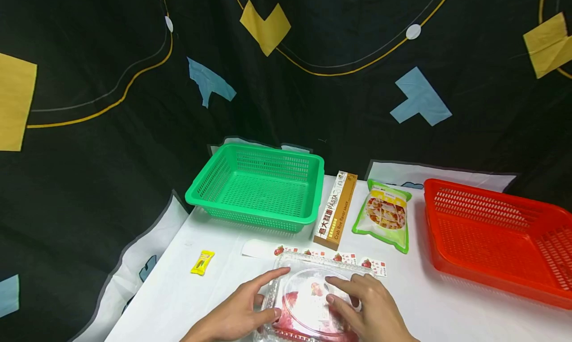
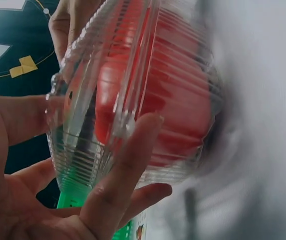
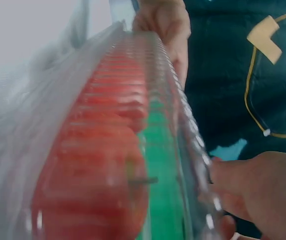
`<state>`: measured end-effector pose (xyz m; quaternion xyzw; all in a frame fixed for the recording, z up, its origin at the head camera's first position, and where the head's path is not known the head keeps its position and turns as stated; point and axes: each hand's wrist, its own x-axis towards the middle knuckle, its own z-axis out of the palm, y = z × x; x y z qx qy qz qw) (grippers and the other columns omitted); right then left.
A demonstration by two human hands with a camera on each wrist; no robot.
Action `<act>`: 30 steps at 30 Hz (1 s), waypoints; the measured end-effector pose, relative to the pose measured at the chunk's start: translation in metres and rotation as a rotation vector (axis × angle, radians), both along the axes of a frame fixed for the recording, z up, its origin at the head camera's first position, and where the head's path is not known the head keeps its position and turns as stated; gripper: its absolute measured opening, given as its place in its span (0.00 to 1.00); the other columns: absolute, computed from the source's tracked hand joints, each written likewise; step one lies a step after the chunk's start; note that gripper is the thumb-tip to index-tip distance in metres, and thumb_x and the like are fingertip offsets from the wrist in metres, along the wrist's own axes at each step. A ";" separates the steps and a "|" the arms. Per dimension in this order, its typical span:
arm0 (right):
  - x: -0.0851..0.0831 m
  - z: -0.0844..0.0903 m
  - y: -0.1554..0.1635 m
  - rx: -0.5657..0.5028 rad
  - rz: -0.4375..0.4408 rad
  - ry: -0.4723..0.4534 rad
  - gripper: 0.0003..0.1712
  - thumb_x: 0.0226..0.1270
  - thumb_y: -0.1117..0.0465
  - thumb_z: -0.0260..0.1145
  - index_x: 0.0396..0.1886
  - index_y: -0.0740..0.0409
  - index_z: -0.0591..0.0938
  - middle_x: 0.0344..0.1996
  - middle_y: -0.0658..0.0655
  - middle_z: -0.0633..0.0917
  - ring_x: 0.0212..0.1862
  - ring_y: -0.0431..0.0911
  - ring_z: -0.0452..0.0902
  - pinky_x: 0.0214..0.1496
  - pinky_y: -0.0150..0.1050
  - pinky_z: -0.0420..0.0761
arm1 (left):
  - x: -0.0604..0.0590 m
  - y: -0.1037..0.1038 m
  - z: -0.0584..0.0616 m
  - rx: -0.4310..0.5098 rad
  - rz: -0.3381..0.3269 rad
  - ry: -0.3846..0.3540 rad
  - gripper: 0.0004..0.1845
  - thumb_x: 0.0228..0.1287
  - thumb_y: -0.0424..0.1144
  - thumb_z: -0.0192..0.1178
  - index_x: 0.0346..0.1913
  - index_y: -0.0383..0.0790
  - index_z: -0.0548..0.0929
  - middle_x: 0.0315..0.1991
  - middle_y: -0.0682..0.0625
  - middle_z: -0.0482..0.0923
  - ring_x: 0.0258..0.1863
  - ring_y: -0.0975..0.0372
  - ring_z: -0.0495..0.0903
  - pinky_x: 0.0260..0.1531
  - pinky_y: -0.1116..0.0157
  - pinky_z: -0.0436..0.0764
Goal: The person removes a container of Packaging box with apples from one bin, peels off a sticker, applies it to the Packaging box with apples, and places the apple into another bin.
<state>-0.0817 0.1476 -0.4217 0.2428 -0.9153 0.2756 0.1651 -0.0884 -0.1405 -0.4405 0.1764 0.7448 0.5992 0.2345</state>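
Observation:
A clear plastic clamshell box with smooth, rounded red produce inside lies at the table's front. The lid has a circular ridge and bears a small strawberry sticker. My left hand holds the box at its left edge, thumb over the rim and fingers along the side. Over the right part of the lid, my right hand has index finger and thumb apart, their tips at the lid near the sticker. Other right fingers are partly hidden. A strip of strawberry stickers lies behind the box.
A green basket stands at the back left and a red basket on the right. Between them lie a pasta box and a green-edged food bag. A small yellow packet lies on the left.

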 end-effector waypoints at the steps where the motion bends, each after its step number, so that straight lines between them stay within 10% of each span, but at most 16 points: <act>1: 0.000 0.000 0.002 -0.029 -0.012 0.006 0.17 0.55 0.51 0.77 0.46 0.41 0.89 0.18 0.30 0.61 0.26 0.29 0.59 0.31 0.31 0.63 | 0.000 0.000 0.000 0.015 0.000 -0.005 0.37 0.65 0.33 0.63 0.73 0.61 0.63 0.67 0.46 0.63 0.37 0.59 0.83 0.29 0.65 0.81; 11: -0.004 -0.005 0.038 -0.334 -0.218 -0.028 0.11 0.55 0.68 0.75 0.37 0.51 0.89 0.14 0.38 0.68 0.17 0.34 0.61 0.19 0.28 0.62 | 0.003 -0.002 0.000 0.179 -0.038 -0.020 0.40 0.63 0.24 0.60 0.76 0.50 0.60 0.55 0.40 0.76 0.26 0.63 0.80 0.18 0.72 0.75; 17: -0.005 -0.017 0.076 -0.383 -0.428 -0.169 0.03 0.62 0.63 0.72 0.36 0.55 0.88 0.13 0.45 0.69 0.16 0.37 0.61 0.17 0.34 0.60 | 0.002 -0.003 0.002 0.256 -0.057 -0.075 0.39 0.65 0.24 0.59 0.76 0.47 0.59 0.59 0.38 0.72 0.40 0.56 0.83 0.26 0.68 0.81; 27: -0.008 -0.029 0.143 -0.434 -0.644 -0.554 0.25 0.75 0.49 0.57 0.49 0.69 0.83 0.22 0.53 0.81 0.23 0.39 0.70 0.24 0.35 0.69 | 0.001 -0.003 0.010 0.265 -0.033 -0.107 0.39 0.65 0.24 0.58 0.76 0.49 0.59 0.70 0.37 0.59 0.47 0.49 0.82 0.39 0.56 0.83; 30: -0.012 -0.028 0.155 -0.577 -0.650 -0.618 0.23 0.77 0.44 0.53 0.44 0.56 0.86 0.20 0.52 0.77 0.23 0.41 0.69 0.24 0.35 0.69 | 0.001 -0.002 0.012 0.264 -0.031 -0.099 0.40 0.65 0.24 0.58 0.76 0.49 0.58 0.66 0.36 0.64 0.46 0.49 0.83 0.39 0.56 0.83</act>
